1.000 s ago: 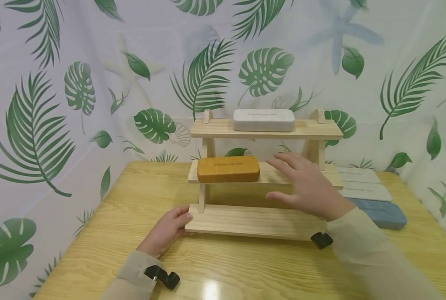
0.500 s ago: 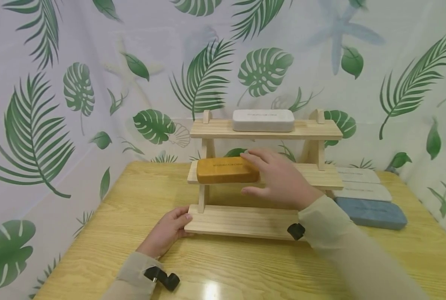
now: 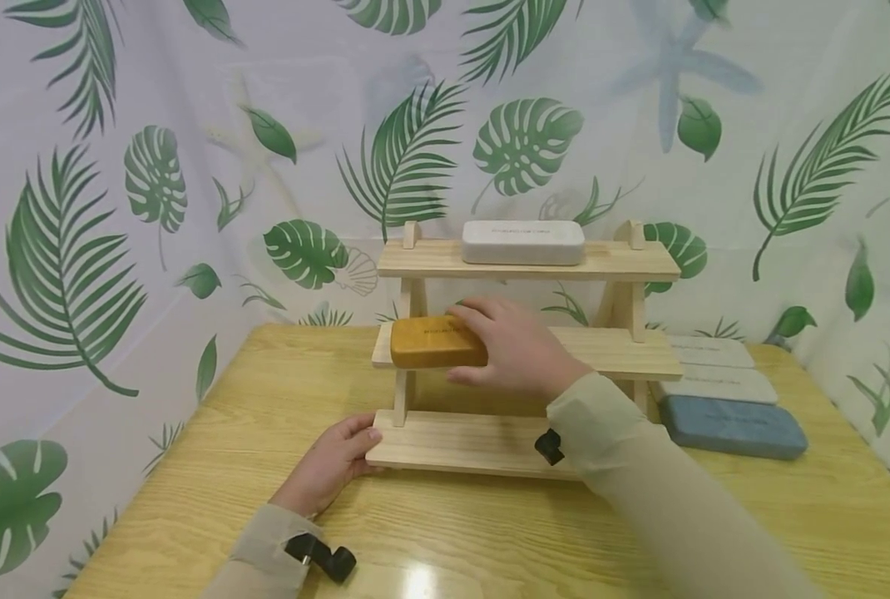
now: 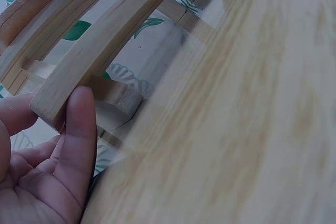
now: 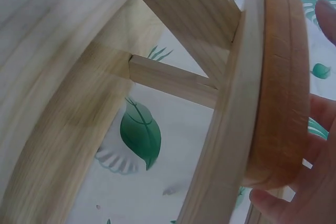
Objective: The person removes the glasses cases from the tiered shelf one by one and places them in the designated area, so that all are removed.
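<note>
- A yellowish wood-grained table (image 3: pixel 213 457) fills the near part of the room, with a three-step wooden rack (image 3: pixel 617 349) standing on it.
- In front of the rack come two beige sleeves (image 3: pixel 655 482), a black clip (image 3: pixel 321 557) at each cuff.
- The left hand (image 3: pixel 333 462) pinches the left end of the rack's bottom shelf (image 3: pixel 460 441), thumb on top, a finger beneath.
- At the rack's middle shelf (image 3: pixel 640 359), the right hand (image 3: pixel 516 349) spans the right end of the orange case (image 3: pixel 430 341), fingers behind and thumb in front; whether it grips, I can't tell.
- That case rests on the middle shelf, toward the rack's left end.
- Right of the rack lies a blue case (image 3: pixel 733 426), two pale cases (image 3: pixel 714 384) just behind it.
- On the rack's top shelf (image 3: pixel 628 264) sits a white case (image 3: pixel 523 241), near the middle.
- Behind the rack hangs a leaf-printed sheet (image 3: pixel 295 83).
</note>
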The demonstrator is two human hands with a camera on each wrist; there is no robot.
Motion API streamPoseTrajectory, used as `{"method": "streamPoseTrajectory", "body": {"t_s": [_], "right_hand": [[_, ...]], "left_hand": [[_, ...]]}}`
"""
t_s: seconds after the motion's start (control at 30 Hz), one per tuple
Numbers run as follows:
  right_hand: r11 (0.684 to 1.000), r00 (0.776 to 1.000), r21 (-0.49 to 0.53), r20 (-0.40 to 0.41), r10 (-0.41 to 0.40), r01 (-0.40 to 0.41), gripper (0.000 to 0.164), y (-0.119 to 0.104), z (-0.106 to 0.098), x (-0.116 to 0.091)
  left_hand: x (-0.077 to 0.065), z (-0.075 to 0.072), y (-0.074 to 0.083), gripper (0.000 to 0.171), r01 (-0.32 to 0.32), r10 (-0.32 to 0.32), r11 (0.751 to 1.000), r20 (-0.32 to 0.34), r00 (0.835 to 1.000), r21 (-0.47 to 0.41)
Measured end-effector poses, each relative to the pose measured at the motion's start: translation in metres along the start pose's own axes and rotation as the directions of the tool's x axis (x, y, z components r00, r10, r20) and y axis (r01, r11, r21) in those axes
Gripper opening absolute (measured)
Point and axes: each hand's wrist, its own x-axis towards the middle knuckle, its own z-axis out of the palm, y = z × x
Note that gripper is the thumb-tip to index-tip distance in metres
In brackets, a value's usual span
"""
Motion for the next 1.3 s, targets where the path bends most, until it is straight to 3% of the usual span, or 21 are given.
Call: {"method": "streamPoseTrajectory", "body": {"t_s": [0.3,0.63,1.0,1.3], "right_hand": [[0.996,0.995,-0.073,0.08,0.062,-0.056,0.098,0.001,0.015,0.018],[0.989,0.989,-0.105,0.098,0.111,-0.1,0.099,-0.005,0.017,0.018],[0.981,0.993,-0.166,0.053,0.106,-0.096,0.097,-0.006,0.023,0.018],[0.982,0.994,-0.156,0.021,0.11,-0.105,0.093,-0.006,0.022,0.013]], "left_hand": [[-0.001,-0.001,0.001,0.054,-0.006,0.006,1.0,0.013,1.0,-0.004],[-0.001,-0.003,-0.001,0.056,-0.01,0.011,1.0,0.024,1.0,-0.012],[-0.001,-0.004,-0.004,0.057,-0.018,0.018,1.0,0.013,1.0,0.004],[-0.001,-0.002,0.0,0.055,-0.014,0.014,1.0,0.015,1.0,0.005]]}}
